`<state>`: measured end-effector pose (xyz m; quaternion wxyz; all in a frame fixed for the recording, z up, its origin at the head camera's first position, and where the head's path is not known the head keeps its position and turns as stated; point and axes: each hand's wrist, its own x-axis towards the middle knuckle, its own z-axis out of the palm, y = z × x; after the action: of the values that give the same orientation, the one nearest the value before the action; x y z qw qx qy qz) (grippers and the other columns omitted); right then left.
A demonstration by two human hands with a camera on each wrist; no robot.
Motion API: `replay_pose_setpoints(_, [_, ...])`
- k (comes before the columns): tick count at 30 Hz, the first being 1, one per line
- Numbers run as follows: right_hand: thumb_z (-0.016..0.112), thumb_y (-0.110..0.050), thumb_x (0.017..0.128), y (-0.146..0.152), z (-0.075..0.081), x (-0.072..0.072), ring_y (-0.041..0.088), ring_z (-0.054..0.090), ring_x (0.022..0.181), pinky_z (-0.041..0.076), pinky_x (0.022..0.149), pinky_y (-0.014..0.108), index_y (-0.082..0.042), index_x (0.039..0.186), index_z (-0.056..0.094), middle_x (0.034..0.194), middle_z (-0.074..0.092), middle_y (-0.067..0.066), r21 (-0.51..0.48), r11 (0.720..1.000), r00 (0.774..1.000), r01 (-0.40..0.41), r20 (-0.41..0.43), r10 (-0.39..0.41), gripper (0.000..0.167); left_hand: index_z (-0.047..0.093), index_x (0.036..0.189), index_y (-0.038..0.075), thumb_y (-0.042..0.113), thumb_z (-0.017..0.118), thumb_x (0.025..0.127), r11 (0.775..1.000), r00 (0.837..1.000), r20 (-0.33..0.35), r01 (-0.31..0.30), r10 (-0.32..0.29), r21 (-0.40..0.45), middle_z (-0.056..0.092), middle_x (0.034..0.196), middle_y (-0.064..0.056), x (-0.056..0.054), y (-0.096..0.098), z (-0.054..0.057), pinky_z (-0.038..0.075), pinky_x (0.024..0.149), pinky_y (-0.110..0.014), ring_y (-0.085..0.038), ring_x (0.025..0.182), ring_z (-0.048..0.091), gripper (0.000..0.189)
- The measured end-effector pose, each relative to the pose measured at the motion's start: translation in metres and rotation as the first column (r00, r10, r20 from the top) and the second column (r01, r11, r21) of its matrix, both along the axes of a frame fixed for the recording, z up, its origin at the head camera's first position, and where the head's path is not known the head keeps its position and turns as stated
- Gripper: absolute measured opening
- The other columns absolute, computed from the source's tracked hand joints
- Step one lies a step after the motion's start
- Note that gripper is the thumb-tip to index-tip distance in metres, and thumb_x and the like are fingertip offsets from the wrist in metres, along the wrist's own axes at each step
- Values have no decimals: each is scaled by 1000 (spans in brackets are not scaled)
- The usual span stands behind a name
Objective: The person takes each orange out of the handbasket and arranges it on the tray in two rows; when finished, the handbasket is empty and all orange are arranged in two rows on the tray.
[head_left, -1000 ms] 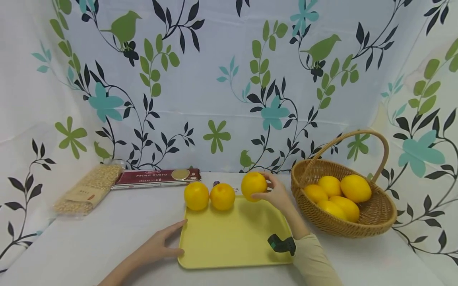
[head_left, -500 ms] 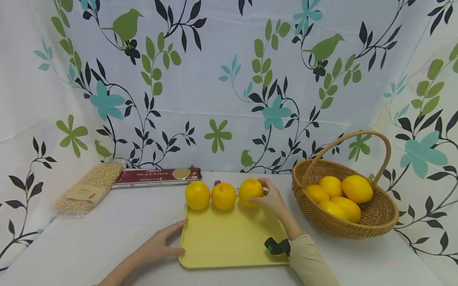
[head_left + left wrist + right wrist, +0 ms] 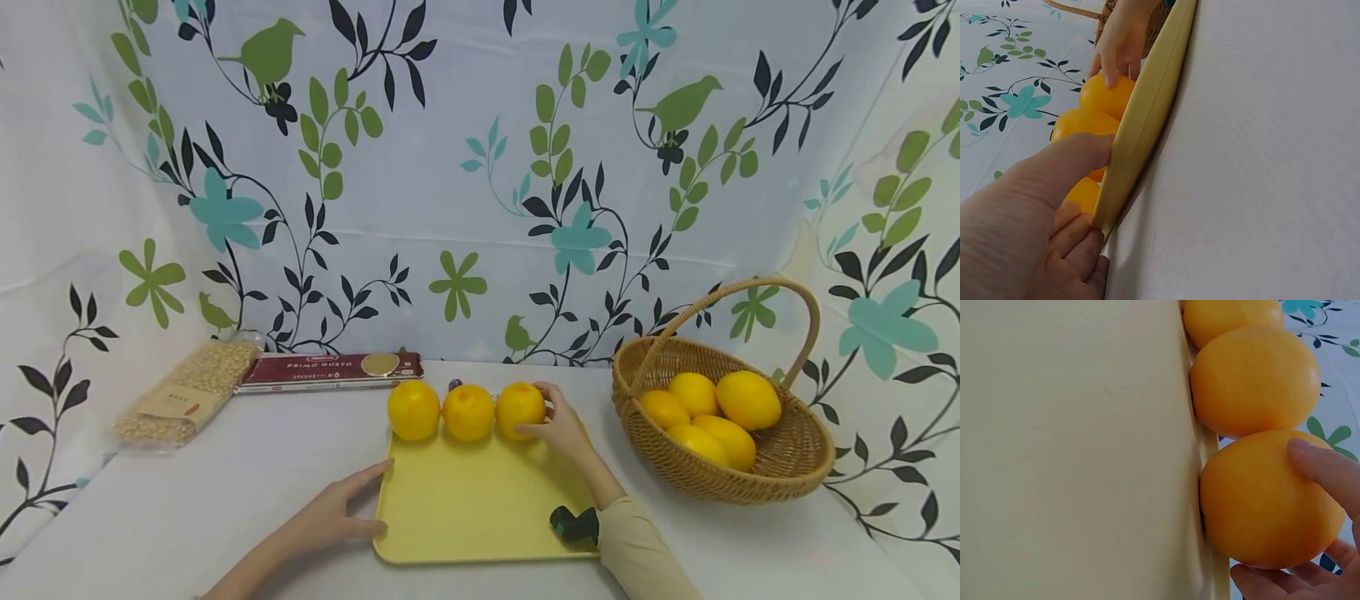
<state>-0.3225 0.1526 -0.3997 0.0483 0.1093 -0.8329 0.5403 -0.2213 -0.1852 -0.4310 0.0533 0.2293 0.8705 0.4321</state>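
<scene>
Orange in the right hand (image 3: 519,411): at the far edge of the yellow tray (image 3: 480,500), toward its far right corner, right end of a row of three.
Right hand (image 3: 564,432): grips that orange, thumb on one side, fingers curled round the other.
Left hand (image 3: 337,514): fingers spread and fairly straight, touching the tray's left edge.
Middle orange (image 3: 468,412): just beside the gripped one, blocking its left side; whether the two touch is hard to tell.
Left orange (image 3: 414,410): over the tray's far left corner.
Black wrist device (image 3: 574,525): with the sleeve (image 3: 641,546), hides the tray's near right corner from the head view.
Wicker basket (image 3: 783,485): right of the tray, apart from it, handle raised, several yellow fruits (image 3: 693,390) inside.
Spaghetti pack (image 3: 330,372): dark red, flat along the table's far edge, behind the left orange.
Bag of pale kernels (image 3: 187,396): toward the table's far left corner, beside the pack's left end.
Table (image 3: 247,492): white, under everything.
</scene>
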Motion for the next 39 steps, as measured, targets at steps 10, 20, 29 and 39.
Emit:
replay_pose_setpoints(10, [77, -18, 70, 2, 2, 1, 33, 38, 119, 30, 100, 46, -3, 136, 32, 135, 37, 16, 35, 999, 999, -19, 40, 17, 81, 35, 135, -1, 34, 72, 72, 1000, 999, -34, 0, 0, -15, 34, 136, -23, 0, 0, -1, 21, 100, -55, -41, 123, 28, 81])
replay_pose_setpoints(20, [74, -20, 74, 3, 8, 1, 37, 40, 117, 32, 99, 45, 4, 133, 35, 134, 38, 20, 95, 995, 1000, -7, 19, 5, 74, 35, 135, -1, 34, 72, 73, 1000, 1000, -21, 11, -11, 9, 34, 136, -22, 0, 0, -1, 20, 100, -54, -40, 124, 27, 80])
replay_pose_setpoints(29, [73, -24, 75, 3, 12, 4, 37, 34, 122, 27, 101, 45, 7, 136, 26, 137, 31, 24, 117, 993, 998, -14, 56, 8, 83, 35, 135, -1, 33, 72, 73, 1000, 1000, -11, 8, -8, 3, 34, 136, -22, 0, 0, 0, 20, 100, -55, -40, 124, 27, 80])
replay_pose_setpoints(39, [67, -25, 80, 15, 57, 28, 34, 27, 126, 28, 101, 44, 5, 139, 18, 140, 25, 23, 154, 986, 997, -71, -5, 72, 82, 35, 135, -1, 33, 72, 72, 1000, 1000, -16, 5, -5, 2, 34, 136, -22, 0, 1, -2, 20, 100, -55, -40, 124, 27, 80])
